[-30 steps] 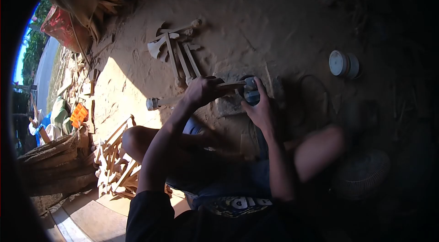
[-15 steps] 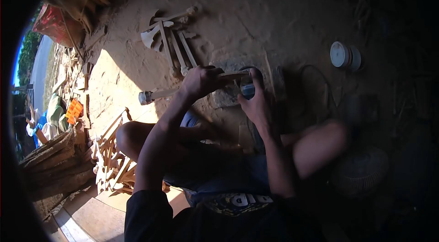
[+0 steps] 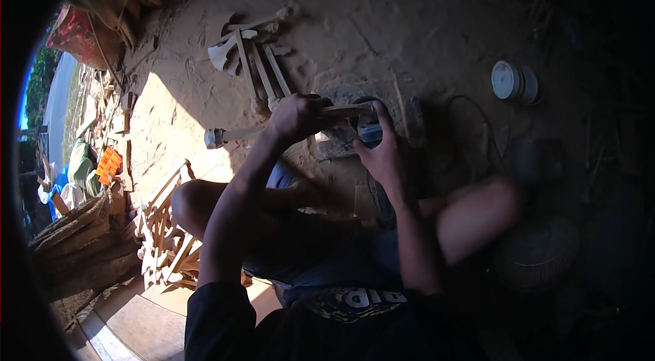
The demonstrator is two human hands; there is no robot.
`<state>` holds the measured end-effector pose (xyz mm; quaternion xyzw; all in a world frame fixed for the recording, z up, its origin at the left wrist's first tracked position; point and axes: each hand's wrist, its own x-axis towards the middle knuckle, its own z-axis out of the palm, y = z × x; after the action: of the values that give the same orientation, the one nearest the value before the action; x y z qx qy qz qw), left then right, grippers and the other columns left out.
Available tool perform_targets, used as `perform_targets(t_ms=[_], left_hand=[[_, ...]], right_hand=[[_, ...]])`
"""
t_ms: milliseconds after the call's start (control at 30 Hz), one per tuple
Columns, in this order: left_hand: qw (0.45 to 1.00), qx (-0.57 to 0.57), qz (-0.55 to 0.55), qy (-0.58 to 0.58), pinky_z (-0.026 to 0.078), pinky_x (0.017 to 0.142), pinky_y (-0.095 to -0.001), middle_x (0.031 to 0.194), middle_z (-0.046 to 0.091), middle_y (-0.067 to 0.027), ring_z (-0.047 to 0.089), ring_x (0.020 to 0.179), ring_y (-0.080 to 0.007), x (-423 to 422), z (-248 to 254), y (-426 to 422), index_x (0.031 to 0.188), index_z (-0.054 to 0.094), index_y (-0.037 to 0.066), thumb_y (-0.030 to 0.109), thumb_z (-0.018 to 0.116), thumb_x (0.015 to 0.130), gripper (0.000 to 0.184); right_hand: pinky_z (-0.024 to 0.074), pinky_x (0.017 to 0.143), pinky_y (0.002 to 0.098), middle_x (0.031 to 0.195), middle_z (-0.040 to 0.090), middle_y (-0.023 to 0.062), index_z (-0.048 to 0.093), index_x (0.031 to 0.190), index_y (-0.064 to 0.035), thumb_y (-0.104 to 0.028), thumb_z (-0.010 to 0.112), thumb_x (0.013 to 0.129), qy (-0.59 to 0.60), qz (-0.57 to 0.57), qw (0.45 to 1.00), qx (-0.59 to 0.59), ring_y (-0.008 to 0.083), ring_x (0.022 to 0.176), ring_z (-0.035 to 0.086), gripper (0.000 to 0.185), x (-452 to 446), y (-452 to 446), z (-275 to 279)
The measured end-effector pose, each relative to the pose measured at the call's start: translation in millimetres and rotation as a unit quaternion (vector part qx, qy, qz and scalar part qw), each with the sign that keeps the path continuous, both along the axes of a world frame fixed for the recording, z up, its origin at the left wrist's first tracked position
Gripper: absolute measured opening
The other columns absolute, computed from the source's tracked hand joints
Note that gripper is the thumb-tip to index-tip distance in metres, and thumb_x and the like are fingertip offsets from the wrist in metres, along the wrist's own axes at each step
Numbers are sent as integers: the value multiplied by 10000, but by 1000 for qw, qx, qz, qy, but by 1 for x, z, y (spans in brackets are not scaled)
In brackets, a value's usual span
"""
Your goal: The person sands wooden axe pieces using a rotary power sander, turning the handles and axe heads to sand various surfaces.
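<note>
A long pale piece of carved wood (image 3: 240, 134) with a knobbed end runs across in front of me. My left hand (image 3: 298, 117) is closed around its middle, fingers wrapped over the top. In my right hand (image 3: 383, 151) is a dark, round power sander (image 3: 370, 132) with a bluish band, gripped between thumb and fingers. The wood's right end meets the sander's upper side. Deep shadow hides the sander's lower body and the exact contact. Beneath both hands lies a worn block (image 3: 336, 148) on the ground.
Several carved wooden pieces (image 3: 261, 64) lie on the sandy floor ahead. More wood is heaped (image 3: 167, 241) beside my left knee. A pale cylindrical container (image 3: 505, 81) stands to the right, near a dark cable (image 3: 477, 107). A round ribbed object (image 3: 537, 253) sits by my right knee.
The wooden piece has shifted slightly left and its knobbed end a little upward, with my left hand following. My right hand stays around the sander in nearly the same place.
</note>
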<state>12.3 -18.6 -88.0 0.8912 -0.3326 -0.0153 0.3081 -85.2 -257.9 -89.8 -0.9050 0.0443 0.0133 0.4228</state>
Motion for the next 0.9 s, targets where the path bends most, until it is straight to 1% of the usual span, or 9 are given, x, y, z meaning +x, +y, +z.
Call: perform_targets(t_ms=[100,167,233,500,567,667,767,867,900], left_hand=[[1000,3,-22,-15,557,603,-466,836,734,-115,719,709,-371,6,-6,-3,948,768,92,402,863,877,332],[998,-5,-58,-27,557,598,-464,836,730,-100,717,704,-367,10,-11,1,967,776,99,413,871,863,344],[996,26,-71,-36,553,587,-456,824,718,-80,715,695,-353,9,-2,1,989,783,115,425,874,851,352],[985,82,-102,-111,535,544,-399,762,688,-23,707,645,-276,14,11,-2,998,788,164,464,897,812,369],[983,74,-108,-126,519,513,-392,756,686,-19,706,637,-267,17,8,1,993,787,165,475,893,818,371],[985,97,-105,-92,555,669,-440,826,700,-8,718,704,-284,19,17,4,1109,761,192,473,879,803,432],[979,157,-108,-73,511,944,-509,1077,717,-38,717,1040,-288,16,35,-1,1173,738,182,453,876,791,488],[991,100,72,-49,348,1152,-549,1403,596,-112,527,1361,-353,-3,36,-6,1233,717,168,341,841,837,449],[996,60,61,-9,336,1166,-550,1452,547,-130,480,1388,-372,0,29,0,1234,717,165,318,815,852,423]], right_hand=[[589,1000,475,1319,722,250,406,1652,-208,-216,863,861,115,10,993,-25,417,1210,716,913,4,1,23],[596,912,536,1124,753,276,387,1641,-240,-278,850,864,51,20,998,-20,482,1064,730,906,1,-3,-2],[599,871,568,1030,769,289,377,1636,-253,-310,845,863,25,23,999,-18,517,994,736,905,-1,-2,-6],[598,898,560,1107,765,289,388,1639,-242,-304,846,849,68,44,996,-29,503,1017,738,915,1,-9,11],[599,910,549,1132,764,280,399,1636,-242,-304,847,848,29,41,999,0,492,1030,740,908,-4,-13,-6],[601,925,533,1165,762,271,408,1635,-243,-294,848,848,57,21,998,-15,482,1052,739,903,-7,-12,11],[602,931,524,1171,762,268,408,1639,-244,-287,849,851,55,5,998,4,479,1060,739,904,-10,-17,6],[603,927,520,1162,763,269,400,1645,-248,-289,847,855,48,7,998,27,476,1057,742,909,-10,-18,6],[603,925,520,1159,764,270,397,1648,-250,-290,846,856,52,9,998,28,474,1056,744,911,-10,-19,7]])
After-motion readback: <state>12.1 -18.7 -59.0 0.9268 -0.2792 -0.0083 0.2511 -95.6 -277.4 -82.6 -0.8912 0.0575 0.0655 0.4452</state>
